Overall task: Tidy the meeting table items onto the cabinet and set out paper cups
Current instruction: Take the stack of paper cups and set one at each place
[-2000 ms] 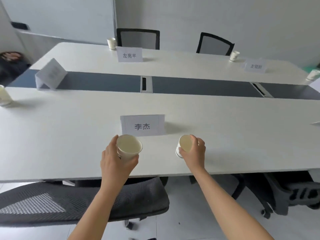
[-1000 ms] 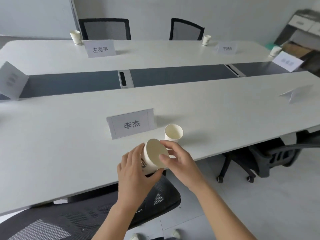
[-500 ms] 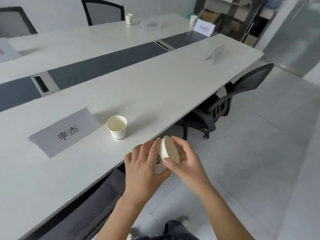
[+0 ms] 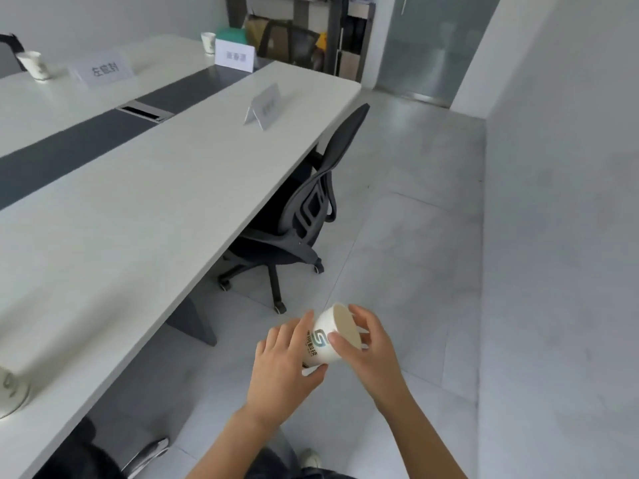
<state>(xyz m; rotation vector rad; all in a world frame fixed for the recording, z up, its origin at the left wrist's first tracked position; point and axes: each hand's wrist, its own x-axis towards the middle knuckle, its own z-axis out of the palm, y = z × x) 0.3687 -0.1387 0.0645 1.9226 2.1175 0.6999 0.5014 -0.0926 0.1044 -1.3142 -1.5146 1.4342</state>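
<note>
A white paper cup with a blue logo (image 4: 325, 342) lies tilted between both hands, over the floor to the right of the meeting table (image 4: 145, 209). My left hand (image 4: 281, 363) grips its base and side. My right hand (image 4: 366, 347) pinches its rim, thumb on the outside. Whether it is one cup or a nested stack I cannot tell. Another paper cup (image 4: 10, 392) stands on the table at the left edge of the view. A folded name card (image 4: 264, 106) stands near the table's far right end.
A black office chair (image 4: 301, 216) is tucked at the table's right side. Two more cups (image 4: 36, 65) (image 4: 208, 42) and name cards (image 4: 102, 69) (image 4: 235, 56) sit on the far side. Shelves (image 4: 304, 32) and a glass door (image 4: 428, 46) are beyond. The floor (image 4: 415, 236) is grey tile.
The view has swung right along the table. The hands carry the cup away from the table edge and over the floor. The cup set down by the name card now sits at far left.
</note>
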